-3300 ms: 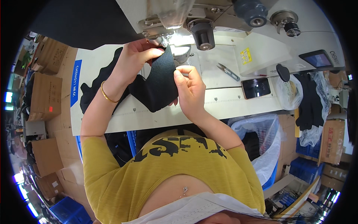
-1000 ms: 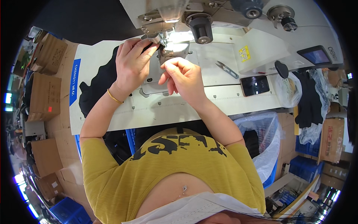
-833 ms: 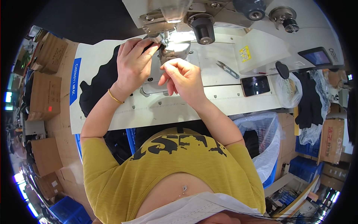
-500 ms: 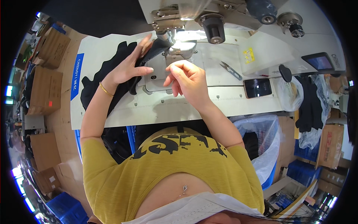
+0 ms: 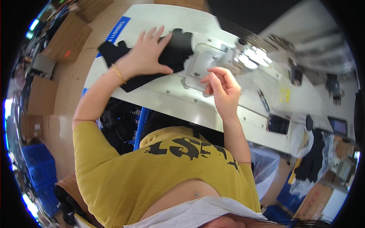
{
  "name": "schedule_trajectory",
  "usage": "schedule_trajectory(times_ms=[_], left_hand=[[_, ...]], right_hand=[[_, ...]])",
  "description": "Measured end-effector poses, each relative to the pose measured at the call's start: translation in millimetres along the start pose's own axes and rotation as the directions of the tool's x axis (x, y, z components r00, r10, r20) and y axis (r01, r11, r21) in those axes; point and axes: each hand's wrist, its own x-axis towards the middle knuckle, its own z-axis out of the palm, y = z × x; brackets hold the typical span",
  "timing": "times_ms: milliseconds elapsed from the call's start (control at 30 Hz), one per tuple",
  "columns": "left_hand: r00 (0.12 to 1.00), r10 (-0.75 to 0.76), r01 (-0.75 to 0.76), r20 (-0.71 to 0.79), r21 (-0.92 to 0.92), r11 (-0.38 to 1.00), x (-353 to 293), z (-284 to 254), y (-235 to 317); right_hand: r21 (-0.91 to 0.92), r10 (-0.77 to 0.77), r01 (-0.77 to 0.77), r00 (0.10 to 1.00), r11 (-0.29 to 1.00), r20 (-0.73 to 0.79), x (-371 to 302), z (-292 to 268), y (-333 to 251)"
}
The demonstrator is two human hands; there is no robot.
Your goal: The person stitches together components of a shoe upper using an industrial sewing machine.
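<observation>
My left hand (image 5: 146,55) is open, fingers spread wide, palm down over a black fabric piece (image 5: 176,51). The cloth lies on the left part of the white sewing table (image 5: 152,97), its far and near edges showing around the hand. Over the table in front of the sewing machine, my right hand (image 5: 226,93) is curled, thumb close to the forefinger. What its fingers hold, if anything, is hidden. The machine's lit needle area (image 5: 247,57) is just beyond that hand, blurred. Left of it is a light metal plate (image 5: 203,62).
Thread snips (image 5: 263,100) and a dark phone (image 5: 278,124) lie right of my right hand. Farther right are a clear plastic bag (image 5: 302,142) and black cloth (image 5: 311,155). A lined bin (image 5: 266,167) stands below the table. Cardboard boxes (image 5: 66,38) and blue crates (image 5: 40,167) stand left.
The view has turned, so the machine now sits farther right. My left hand has moved away from the needle area with the black fabric, its fingers spread wider. My right hand keeps its curl.
</observation>
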Motion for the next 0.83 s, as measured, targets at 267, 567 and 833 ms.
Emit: schedule_trajectory(times_ms=[267, 567, 833], left_hand=[[0.928, -0.286, -0.007, -0.238, -0.780, 0.625, -132, 26, 111], [0.843, -0.105, -0.077, -0.527, -0.312, 0.947, -167, 148, 109], [0.821, -0.278, -0.061, -0.499, -0.561, 0.826, -219, 153, 133]], right_hand=[[-0.557, -0.293, 0.637, 0.757, 0.533, 0.584, 181, 138, 91], [-0.827, 0.215, 0.358, 0.850, 0.433, 0.480, 227, 142, 147], [-0.934, 0.351, 0.271, 0.873, 0.232, 0.340, 171, 152, 125]])
